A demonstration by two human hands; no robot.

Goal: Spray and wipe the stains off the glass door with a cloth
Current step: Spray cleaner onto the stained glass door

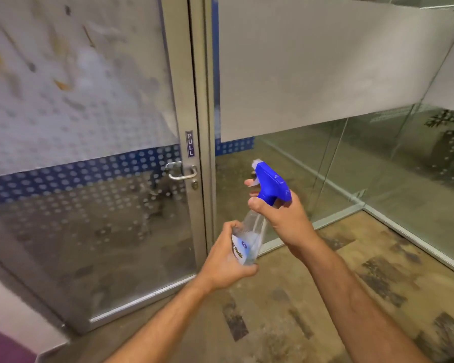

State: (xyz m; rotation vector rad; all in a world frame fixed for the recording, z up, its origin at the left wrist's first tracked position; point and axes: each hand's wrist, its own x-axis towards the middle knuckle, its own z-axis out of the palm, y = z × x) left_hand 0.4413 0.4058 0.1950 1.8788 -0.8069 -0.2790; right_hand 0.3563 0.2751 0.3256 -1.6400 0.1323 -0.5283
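A clear spray bottle (254, 226) with a blue trigger head (270, 183) is held in front of me with both hands. My left hand (228, 260) wraps the labelled lower body. My right hand (281, 218) grips the neck below the head, with fingers by the trigger. The nozzle points up and left toward the glass door (71, 106). That door has a frosted dotted film with brown and orange stains (60, 85) on its upper left part. No cloth is in view.
The door's metal frame (186, 100) carries a PULL label (190, 143), a lever handle (182, 172) and a keyhole. A fixed glass partition (325, 74) with a frosted band stands to the right and turns a corner. Patterned brown carpet (312, 297) covers the floor.
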